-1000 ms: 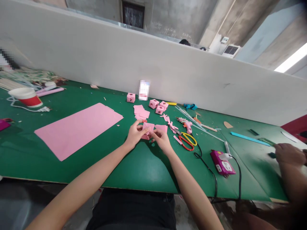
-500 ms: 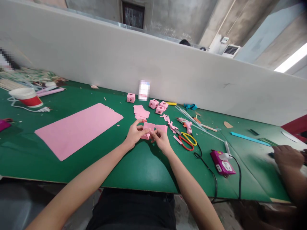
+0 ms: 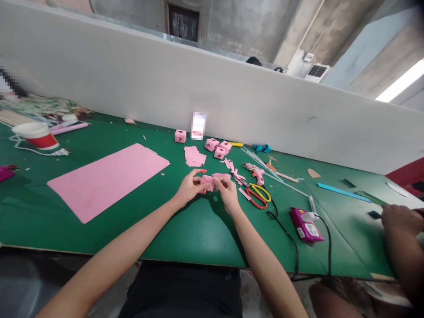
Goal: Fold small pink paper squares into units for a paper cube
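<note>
Shifted slightly up, my right hand (image 3: 228, 189) pinches mid-frame paper (image 3: 207, 179) opposite my pinching left hand (image 3: 188, 189): likely light, creasable, best edge-held.

Pink paper (image 3: 208, 179) partly behind fingers (image 3: 220, 182), bright screen (image 3: 198, 125) pixelated

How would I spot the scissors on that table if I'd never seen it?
On the green table, find the person's right hand. To its right lie the scissors, nearer the person than the pink glue gun. Their handles set them apart: one loop red, the other yellow.
</note>
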A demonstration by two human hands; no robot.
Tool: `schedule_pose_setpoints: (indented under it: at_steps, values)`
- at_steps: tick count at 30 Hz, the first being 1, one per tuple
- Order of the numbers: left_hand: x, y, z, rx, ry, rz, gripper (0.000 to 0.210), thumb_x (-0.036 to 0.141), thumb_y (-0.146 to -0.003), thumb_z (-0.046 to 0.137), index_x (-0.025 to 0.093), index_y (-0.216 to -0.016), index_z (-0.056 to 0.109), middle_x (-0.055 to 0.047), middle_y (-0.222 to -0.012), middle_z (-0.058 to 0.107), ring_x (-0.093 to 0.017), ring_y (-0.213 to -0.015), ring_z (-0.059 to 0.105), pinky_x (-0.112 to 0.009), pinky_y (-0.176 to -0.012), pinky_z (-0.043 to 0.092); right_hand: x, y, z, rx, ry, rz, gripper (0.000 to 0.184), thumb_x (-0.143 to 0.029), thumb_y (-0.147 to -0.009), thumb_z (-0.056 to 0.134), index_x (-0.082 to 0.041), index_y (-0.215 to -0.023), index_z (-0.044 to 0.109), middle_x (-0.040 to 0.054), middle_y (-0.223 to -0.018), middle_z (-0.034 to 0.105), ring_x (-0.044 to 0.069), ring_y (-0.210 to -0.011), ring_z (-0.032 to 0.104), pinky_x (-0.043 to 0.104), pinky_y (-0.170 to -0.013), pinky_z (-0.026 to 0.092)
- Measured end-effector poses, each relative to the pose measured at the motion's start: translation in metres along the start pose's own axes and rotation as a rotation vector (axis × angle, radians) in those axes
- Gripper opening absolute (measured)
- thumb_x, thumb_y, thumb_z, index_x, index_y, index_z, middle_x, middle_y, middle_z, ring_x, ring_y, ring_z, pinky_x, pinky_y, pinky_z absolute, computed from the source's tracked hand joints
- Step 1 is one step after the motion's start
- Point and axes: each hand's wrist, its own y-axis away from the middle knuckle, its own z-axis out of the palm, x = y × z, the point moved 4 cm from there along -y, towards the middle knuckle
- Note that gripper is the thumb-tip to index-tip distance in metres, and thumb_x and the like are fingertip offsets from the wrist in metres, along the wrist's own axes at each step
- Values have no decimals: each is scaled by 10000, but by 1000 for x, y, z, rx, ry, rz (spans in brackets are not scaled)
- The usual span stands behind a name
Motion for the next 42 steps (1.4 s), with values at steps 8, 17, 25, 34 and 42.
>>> schedule_pose_setpoints:
  at_steps: [8, 17, 25, 34, 42]
  values:
    - [0, -1, -2, -5, -45, 16, 697, 398, -669, 853, 155, -1234, 526, -35, -823, 735, -179, -716, 697, -307, -668, 586, 7, 1, 6, -5, -103, 129, 486, -670, -674, 771, -201, -760, 681, 0, -690, 583, 137, -606, 531, 261, -518, 482]
    - [1, -5, -12, 182, 36, 34, 656, 328, -641, 843, 155, -1206, 558, -16, -798, 733, -170, -705, 698, -285, -704, 558, 10, 0, 8, -61, -40, 170, 538, -705, -620, 787, -200, -735, 643, 4, -624, 617, 130, -546, 562, 241, -458, 466]
    - [3, -5, -15, 205, 59, 36, 688, 364, -610, 873, 147, -1183, 559, -29, -816, 739, -168, -692, 693, -274, -674, 539, 12, 0, 10, -79, -14, 163, 580, -749, -593, 779, -198, -696, 629, 5, -617, 630, 118, -512, 544, 248, -466, 464]
    - [3, -4, -11, 124, -36, 31, 673, 360, -642, 846, 149, -1203, 540, 5, -730, 703, -148, -630, 657, -245, -613, 496, 9, 0, 11, -43, -42, 126, 505, -687, -676, 755, -203, -798, 679, 3, -702, 622, 134, -598, 565, 259, -506, 492]
    - [5, -1, -5, 88, -84, 76, 631, 366, -681, 824, 153, -1203, 542, 19, -715, 680, -145, -660, 650, -246, -640, 499, 1, 1, 4, -5, -4, 55, 456, -646, -707, 766, -209, -695, 636, -22, -615, 552, 125, -562, 488, 269, -557, 456]
